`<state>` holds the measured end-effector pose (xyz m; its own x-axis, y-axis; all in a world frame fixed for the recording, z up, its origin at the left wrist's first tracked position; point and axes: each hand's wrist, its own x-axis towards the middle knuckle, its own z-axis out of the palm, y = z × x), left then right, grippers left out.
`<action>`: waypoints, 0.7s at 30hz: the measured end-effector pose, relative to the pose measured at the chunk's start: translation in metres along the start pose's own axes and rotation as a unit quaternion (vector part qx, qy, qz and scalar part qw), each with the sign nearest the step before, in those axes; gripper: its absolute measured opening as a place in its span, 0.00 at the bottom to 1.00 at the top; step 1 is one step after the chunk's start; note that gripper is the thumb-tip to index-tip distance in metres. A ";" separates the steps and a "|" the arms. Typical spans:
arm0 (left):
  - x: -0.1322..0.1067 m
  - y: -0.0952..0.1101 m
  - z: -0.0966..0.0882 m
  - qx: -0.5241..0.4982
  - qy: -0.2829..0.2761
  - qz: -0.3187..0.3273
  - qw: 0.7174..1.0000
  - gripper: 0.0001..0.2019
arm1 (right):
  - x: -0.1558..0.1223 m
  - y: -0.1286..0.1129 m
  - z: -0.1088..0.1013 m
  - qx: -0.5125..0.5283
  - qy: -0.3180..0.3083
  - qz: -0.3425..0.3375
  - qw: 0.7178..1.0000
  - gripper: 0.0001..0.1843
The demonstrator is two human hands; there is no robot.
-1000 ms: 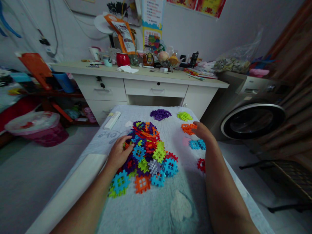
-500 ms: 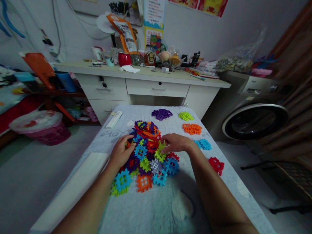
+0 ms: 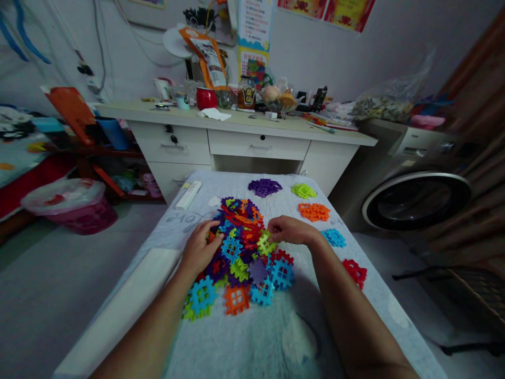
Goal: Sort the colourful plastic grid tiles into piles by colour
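2 bare hands [image 3: 198, 250] [image 3: 292, 230], bare forearms [image 3: 153, 316] [image 3: 339, 284]

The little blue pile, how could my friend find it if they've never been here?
Look at the cloth-covered table in front of the white desk. Near its right edge, the blue pile lies between the orange pile and the red pile. Of the separate piles, it's the only blue one.
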<state>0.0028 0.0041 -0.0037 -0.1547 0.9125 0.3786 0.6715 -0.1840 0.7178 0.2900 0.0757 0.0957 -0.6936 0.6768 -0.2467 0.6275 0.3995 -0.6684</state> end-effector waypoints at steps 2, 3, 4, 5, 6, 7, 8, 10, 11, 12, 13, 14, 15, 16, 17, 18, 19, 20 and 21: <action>0.000 0.000 0.000 0.000 0.001 0.001 1.000 0.18 | -0.002 0.006 -0.004 0.062 0.014 0.014 0.998 0.04; 0.000 0.000 0.000 0.000 0.002 0.001 1.000 0.18 | -0.002 0.009 -0.005 0.090 0.028 0.019 0.995 0.05; 0.000 0.000 0.000 0.000 0.002 0.002 1.000 0.19 | -0.003 0.012 -0.007 0.114 0.047 0.020 0.992 0.06; 0.000 0.000 0.000 0.000 0.001 0.003 1.000 0.19 | -0.002 0.016 -0.009 0.134 0.072 0.020 0.988 0.08; 0.000 0.000 0.000 0.000 0.001 0.003 1.000 0.19 | -0.002 0.020 -0.011 0.148 0.099 0.021 0.984 0.09; 0.000 0.001 0.000 0.000 0.000 0.004 1.000 0.19 | 0.000 0.024 -0.014 0.160 0.126 0.023 0.979 0.10; 0.000 0.001 0.000 0.000 0.001 0.005 1.000 0.19 | 0.002 0.029 -0.018 0.168 0.154 0.028 0.973 0.11; 0.000 0.000 0.000 -0.002 0.002 0.004 1.000 0.19 | 0.008 0.041 -0.027 0.179 0.208 0.045 0.960 0.11; 0.000 0.000 0.000 -0.002 0.002 0.004 1.000 0.19 | 0.012 0.047 -0.032 0.186 0.239 0.058 0.951 0.10; 0.000 0.000 0.000 -0.002 0.002 0.004 1.000 0.19 | 0.016 0.053 -0.038 0.197 0.274 0.074 0.939 0.10; -0.001 -0.001 0.000 -0.002 0.001 0.004 1.000 0.19 | 0.020 0.060 -0.045 0.210 0.310 0.092 0.923 0.10; -0.001 -0.001 0.000 -0.001 0.000 0.004 1.000 0.19 | 0.024 0.066 -0.052 0.225 0.347 0.113 0.903 0.10; -0.001 -0.001 0.000 0.000 -0.002 0.004 1.000 0.19 | 0.028 0.072 -0.060 0.245 0.386 0.135 0.879 0.11; -0.001 -0.001 0.000 0.000 -0.003 0.004 1.000 0.19 | 0.032 0.078 -0.067 0.264 0.423 0.159 0.852 0.11; -0.001 -0.001 0.000 0.001 -0.004 0.003 1.000 0.19 | 0.035 0.084 -0.074 0.282 0.455 0.179 0.825 0.12; -0.001 -0.001 0.000 0.001 -0.004 0.002 1.000 0.19 | 0.038 0.090 -0.080 0.296 0.480 0.196 0.802 0.12; -0.001 0.000 0.000 0.000 -0.005 0.001 1.000 0.19 | 0.040 0.096 -0.086 0.309 0.498 0.210 0.782 0.12; -0.001 0.000 0.000 -0.001 -0.005 -0.001 1.000 0.19 | 0.042 0.102 -0.092 0.320 0.510 0.222 0.767 0.12; -0.001 0.000 0.000 -0.002 -0.006 -0.003 1.000 0.19 | 0.045 0.108 -0.096 0.329 0.516 0.230 0.757 0.11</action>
<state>0.0031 0.0033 -0.0036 -0.1496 0.9180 0.3673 0.6678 -0.1802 0.7222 0.3607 0.2085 0.0802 0.4032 0.9089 -0.1065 0.1716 -0.1894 -0.9668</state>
